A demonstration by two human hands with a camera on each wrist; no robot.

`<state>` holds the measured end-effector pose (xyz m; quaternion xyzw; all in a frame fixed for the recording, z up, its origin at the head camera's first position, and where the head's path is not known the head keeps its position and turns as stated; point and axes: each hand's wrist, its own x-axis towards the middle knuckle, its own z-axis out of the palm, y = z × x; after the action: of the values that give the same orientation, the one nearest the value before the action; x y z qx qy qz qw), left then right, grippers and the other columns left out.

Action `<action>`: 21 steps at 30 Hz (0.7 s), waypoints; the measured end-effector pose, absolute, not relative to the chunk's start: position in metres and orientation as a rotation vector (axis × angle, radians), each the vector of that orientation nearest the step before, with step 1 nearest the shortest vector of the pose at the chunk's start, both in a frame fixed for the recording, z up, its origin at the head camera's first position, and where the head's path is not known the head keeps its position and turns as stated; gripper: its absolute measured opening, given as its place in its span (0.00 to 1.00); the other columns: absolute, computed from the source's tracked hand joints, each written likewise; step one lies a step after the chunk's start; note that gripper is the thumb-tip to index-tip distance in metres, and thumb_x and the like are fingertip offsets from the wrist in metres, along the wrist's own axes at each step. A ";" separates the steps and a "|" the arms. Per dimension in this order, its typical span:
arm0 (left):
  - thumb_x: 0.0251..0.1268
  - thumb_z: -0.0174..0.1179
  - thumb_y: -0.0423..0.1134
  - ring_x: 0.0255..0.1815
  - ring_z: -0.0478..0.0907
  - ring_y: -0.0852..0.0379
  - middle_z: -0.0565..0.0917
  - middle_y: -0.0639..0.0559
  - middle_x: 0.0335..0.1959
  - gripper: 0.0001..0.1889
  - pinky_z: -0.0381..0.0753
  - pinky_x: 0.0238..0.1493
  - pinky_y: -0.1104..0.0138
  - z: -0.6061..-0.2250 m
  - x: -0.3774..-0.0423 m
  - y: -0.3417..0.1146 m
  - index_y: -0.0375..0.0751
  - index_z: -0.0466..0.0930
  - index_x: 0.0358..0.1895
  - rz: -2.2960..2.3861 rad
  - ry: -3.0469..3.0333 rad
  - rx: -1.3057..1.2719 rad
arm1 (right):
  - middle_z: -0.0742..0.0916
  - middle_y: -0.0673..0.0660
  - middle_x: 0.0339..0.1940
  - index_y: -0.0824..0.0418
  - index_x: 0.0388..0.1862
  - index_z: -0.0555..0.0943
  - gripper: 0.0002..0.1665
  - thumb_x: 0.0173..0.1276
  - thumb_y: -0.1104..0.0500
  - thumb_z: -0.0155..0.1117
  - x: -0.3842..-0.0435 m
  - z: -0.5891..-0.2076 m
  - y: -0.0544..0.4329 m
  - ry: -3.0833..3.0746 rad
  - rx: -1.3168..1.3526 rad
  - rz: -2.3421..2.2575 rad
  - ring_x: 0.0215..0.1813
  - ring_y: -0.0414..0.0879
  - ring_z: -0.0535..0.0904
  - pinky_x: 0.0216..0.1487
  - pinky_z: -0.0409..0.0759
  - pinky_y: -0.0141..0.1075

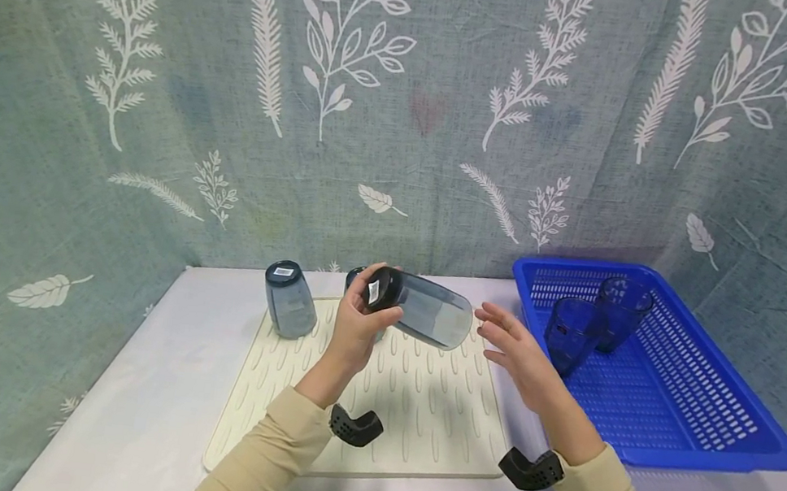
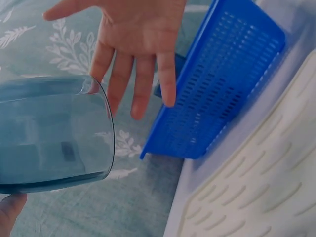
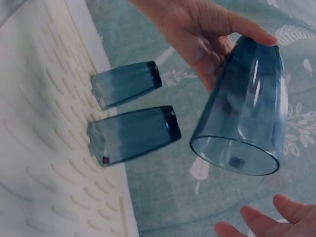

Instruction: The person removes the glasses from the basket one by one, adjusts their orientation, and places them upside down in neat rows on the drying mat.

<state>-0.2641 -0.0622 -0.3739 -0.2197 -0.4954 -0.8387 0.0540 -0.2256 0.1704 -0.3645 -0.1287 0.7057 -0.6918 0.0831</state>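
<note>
My left hand (image 1: 359,325) grips a blue-tinted drinking glass (image 1: 430,309) round its dark base and holds it above the mat, tipped on its side with the mouth toward the right. Past the rim, my right hand (image 1: 516,351) is spread with extended fingers, holding nothing. The left wrist view shows that open palm just beyond the glass's mouth. Two more glasses stand upside down at the back of the cream ridged mat (image 1: 430,430): one glass (image 1: 291,302) at the left and another glass (image 3: 136,136), mostly hidden behind my left hand in the head view.
A blue plastic basket (image 1: 699,459) with perforated walls stands right of the mat. Inside it, at the left and back, are two glasses, a nearer glass (image 1: 570,337) and a farther glass (image 1: 623,310). A patterned green curtain (image 1: 424,118) hangs behind the white table (image 1: 179,367).
</note>
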 end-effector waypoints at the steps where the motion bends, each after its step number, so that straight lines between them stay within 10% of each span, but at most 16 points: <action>1: 0.37 0.74 0.41 0.52 0.72 0.60 0.73 0.53 0.55 0.41 0.76 0.47 0.73 -0.373 -0.264 -0.062 0.41 0.65 0.60 -2.540 -1.513 -0.675 | 0.57 0.68 0.70 0.67 0.71 0.47 0.39 0.69 0.52 0.48 -0.225 -0.363 0.171 2.120 -0.387 -2.051 0.71 0.62 0.51 0.68 0.51 0.58; 14: 0.46 0.63 0.25 0.52 0.73 0.61 0.73 0.53 0.54 0.38 0.77 0.46 0.74 -0.364 -0.266 -0.064 0.28 0.57 0.64 -2.484 -1.655 -0.705 | 0.59 0.66 0.70 0.63 0.72 0.51 0.39 0.67 0.53 0.53 -0.223 -0.363 0.185 2.313 -0.448 -1.883 0.70 0.62 0.52 0.67 0.50 0.59; 21: 0.39 0.73 0.37 0.49 0.74 0.61 0.70 0.50 0.54 0.43 0.78 0.44 0.72 -0.360 -0.266 -0.063 0.34 0.60 0.63 -2.495 -1.733 -0.697 | 0.59 0.64 0.71 0.61 0.72 0.51 0.42 0.65 0.50 0.56 -0.221 -0.356 0.191 2.390 -0.421 -1.775 0.70 0.63 0.53 0.65 0.51 0.61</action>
<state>-0.2656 -0.0631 -0.3603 -0.2236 -0.5560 -0.8004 0.0123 -0.2206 0.1914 -0.3564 -0.1398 0.7930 -0.5891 0.0675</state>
